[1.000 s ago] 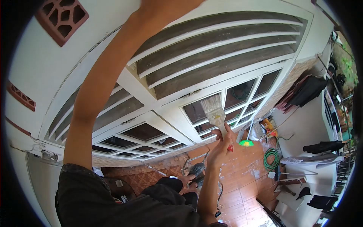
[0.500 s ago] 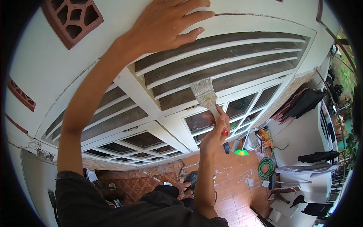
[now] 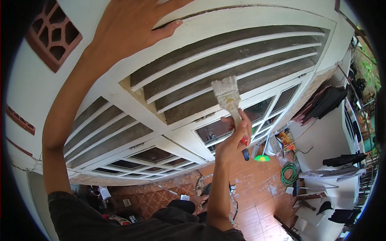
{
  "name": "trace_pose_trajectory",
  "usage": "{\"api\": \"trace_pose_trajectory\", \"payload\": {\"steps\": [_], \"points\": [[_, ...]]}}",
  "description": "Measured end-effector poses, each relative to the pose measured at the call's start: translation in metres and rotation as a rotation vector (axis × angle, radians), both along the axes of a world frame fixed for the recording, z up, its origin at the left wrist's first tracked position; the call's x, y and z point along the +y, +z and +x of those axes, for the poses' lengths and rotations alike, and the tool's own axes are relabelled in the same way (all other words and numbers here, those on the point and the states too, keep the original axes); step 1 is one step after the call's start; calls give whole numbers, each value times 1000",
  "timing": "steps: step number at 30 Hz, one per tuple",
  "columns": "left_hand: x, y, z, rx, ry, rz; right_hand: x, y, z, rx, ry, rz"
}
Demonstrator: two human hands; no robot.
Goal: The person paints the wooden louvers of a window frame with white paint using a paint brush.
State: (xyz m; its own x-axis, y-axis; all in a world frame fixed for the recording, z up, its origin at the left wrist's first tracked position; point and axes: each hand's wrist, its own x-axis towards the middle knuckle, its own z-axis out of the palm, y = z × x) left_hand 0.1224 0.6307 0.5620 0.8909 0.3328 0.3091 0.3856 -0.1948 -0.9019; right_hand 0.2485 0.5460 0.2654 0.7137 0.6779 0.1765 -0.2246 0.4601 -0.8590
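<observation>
My right hand is closed around the handle of a paintbrush, whose bristles are coated whitish and point up toward the slats. The bristle tip overlaps the lowest white slat of the louvred vent in this view. Up at the left, my left hand is spread against the white wall above the vent, thumb stretched out, with part of its fingers cut off by the top edge. White window frames with dark glass panes run below the slats.
Far below lies a tiled floor with a coiled green hose and a green broom head. Dark clothes hang at the right. A brown patterned vent block sits in the wall at upper left.
My view has shifted, and my left hand appears farther up and left. My right hand and the paintbrush have moved slightly right, with the bristles still at the slats.
</observation>
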Motion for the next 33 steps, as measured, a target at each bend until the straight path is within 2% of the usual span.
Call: {"api": "trace_pose_trajectory", "payload": {"steps": [4,7,13,14,17,22,25,28,29,31,33], "points": [[6,-4,1,-32,-25,10,32,11,10,22,-130,48],[6,-3,0,-6,15,29,40,12,6,39,-91,92],[6,-5,3,-23,-23,19,13,3,-32,53,229,90],[5,-4,3,-15,0,22,3,6,-28,-12,298,69],[4,-3,4,-1,42,26,-1,7,-18,7,181,43],[3,-4,4,-45,7,-22,35,12,17,29,-105,72],[2,-4,6,-18,54,33,37,1,5,-47,15,103],[-5,-2,10,-6,124,-11,15,-9,-18,-21,301,146],[-5,-2,11,-22,119,-15,5,-6,-16,-45,369,87],[-4,-6,11,-49,115,-26,8,-15,-19,174,270,184],[3,-7,10,-52,-33,46,13,-7,6,118,122,100]]}}
